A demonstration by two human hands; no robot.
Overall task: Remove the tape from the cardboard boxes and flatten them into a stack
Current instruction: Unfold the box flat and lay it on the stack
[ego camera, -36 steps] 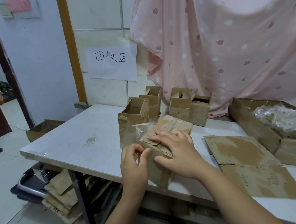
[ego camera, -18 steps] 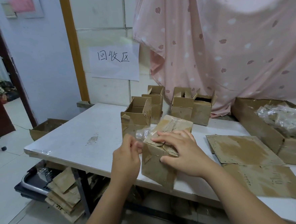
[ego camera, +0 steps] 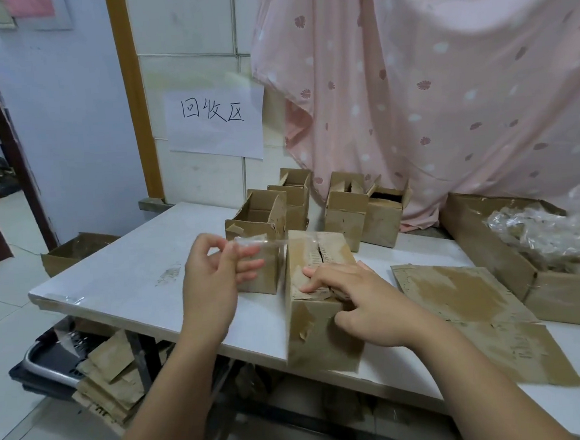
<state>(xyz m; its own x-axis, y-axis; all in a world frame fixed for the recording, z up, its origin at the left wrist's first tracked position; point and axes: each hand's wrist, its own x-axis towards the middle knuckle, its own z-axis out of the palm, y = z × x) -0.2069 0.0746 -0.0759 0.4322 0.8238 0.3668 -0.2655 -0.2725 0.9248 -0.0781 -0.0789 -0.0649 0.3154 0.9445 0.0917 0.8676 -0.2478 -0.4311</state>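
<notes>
White tabletop (ego camera: 131, 275), scuffed cardboard box (ego camera: 324, 337), clear tape (ego camera: 266, 242)

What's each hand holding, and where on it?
Left hand pinches the free end of the clear tape strip coming off the cardboard box. Right hand only presses on the box's top.

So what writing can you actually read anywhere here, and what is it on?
"回收区": paper sign on the wall.
Print on the flat cardboard: too blurred to read.
Print on top of the near box: too blurred to read.
</notes>
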